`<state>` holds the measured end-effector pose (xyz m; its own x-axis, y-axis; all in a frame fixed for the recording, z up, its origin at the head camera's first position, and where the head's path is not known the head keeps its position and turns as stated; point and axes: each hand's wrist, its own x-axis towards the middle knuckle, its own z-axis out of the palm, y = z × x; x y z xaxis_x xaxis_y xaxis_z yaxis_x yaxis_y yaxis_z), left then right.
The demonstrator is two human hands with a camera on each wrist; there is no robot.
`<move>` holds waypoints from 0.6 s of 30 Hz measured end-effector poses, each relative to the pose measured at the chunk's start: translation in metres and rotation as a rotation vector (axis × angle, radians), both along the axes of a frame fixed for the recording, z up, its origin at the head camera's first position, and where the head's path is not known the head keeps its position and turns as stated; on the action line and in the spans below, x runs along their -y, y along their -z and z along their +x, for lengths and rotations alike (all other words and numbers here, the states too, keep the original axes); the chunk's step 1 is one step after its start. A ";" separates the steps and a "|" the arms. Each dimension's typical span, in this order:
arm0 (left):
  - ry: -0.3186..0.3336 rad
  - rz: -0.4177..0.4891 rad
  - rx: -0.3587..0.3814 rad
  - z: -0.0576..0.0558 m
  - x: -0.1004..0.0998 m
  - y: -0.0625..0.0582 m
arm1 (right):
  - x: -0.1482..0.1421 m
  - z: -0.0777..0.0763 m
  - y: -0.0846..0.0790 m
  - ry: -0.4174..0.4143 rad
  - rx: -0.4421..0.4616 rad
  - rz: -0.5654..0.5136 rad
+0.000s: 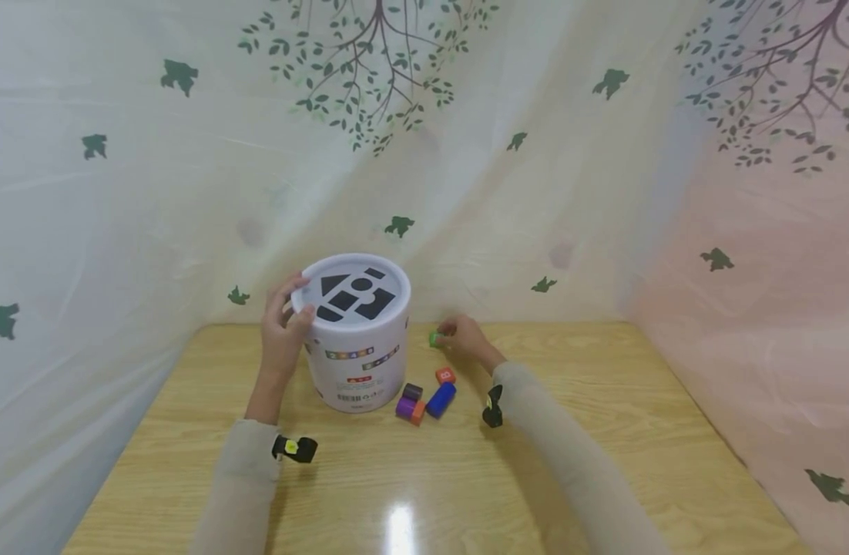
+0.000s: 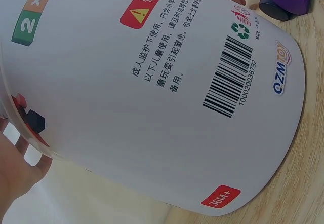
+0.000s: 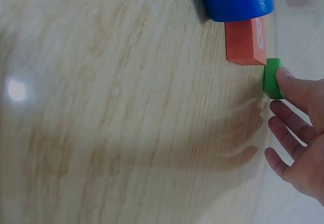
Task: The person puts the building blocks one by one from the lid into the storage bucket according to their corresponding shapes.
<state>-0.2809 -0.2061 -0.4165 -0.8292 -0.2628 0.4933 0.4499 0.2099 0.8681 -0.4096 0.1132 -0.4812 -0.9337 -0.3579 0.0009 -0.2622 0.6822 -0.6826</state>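
A white cylindrical bucket point(image 1: 355, 362) stands upright on the table, its lid point(image 1: 348, 289) cut with black-looking shape holes. My left hand point(image 1: 283, 324) grips the bucket's upper left rim, thumb toward the front and fingers over the edge. In the left wrist view, part of that hand point(image 2: 20, 168) shows by the lid's edge. Right of the bucket, my right hand point(image 1: 464, 338) pinches a small green block point(image 3: 272, 78) at the table. The right wrist view shows the thumb on the block; its other fingers are loosely bent. An orange-red block point(image 1: 445, 375) with a white character lies nearby.
In front of my right hand lie a blue block point(image 1: 441, 400), a dark cylinder point(image 1: 413, 391), a purple block point(image 1: 406, 408) and a small orange block point(image 1: 418, 413). A printed curtain point(image 1: 466, 231) hangs behind the wooden table point(image 1: 355, 493).
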 end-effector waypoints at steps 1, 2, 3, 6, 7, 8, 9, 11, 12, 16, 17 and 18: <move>0.000 0.002 -0.001 0.000 0.000 0.000 | -0.001 0.001 0.000 -0.009 -0.010 0.000; 0.000 0.002 -0.002 0.000 -0.001 0.000 | -0.001 0.002 0.000 -0.018 -0.022 -0.002; -0.001 0.003 -0.001 0.000 -0.001 0.000 | -0.002 0.002 0.000 -0.028 -0.035 -0.002; -0.005 0.003 0.000 0.000 0.000 0.000 | -0.002 0.004 -0.001 -0.049 -0.058 -0.001; -0.006 0.004 0.000 0.000 0.000 -0.001 | -0.002 0.004 -0.001 -0.052 -0.062 0.001; -0.007 0.005 0.001 0.000 0.000 -0.001 | -0.002 0.004 -0.001 -0.053 -0.067 0.003; -0.006 0.008 0.003 -0.001 0.000 -0.001 | -0.003 0.004 -0.001 -0.054 -0.066 0.006; -0.004 0.010 0.000 -0.001 0.000 -0.001 | -0.003 0.004 0.000 -0.053 -0.071 0.014; -0.003 0.012 -0.003 -0.001 0.000 0.000 | -0.004 0.004 0.000 -0.054 -0.073 0.017; 0.004 0.010 -0.010 -0.001 -0.001 0.000 | -0.005 0.006 0.001 -0.070 -0.086 0.022; 0.005 0.011 -0.009 0.000 -0.001 0.000 | -0.006 0.006 0.001 -0.078 -0.087 0.021; 0.006 0.012 -0.008 0.000 -0.001 0.000 | -0.007 0.007 0.001 -0.085 -0.084 0.021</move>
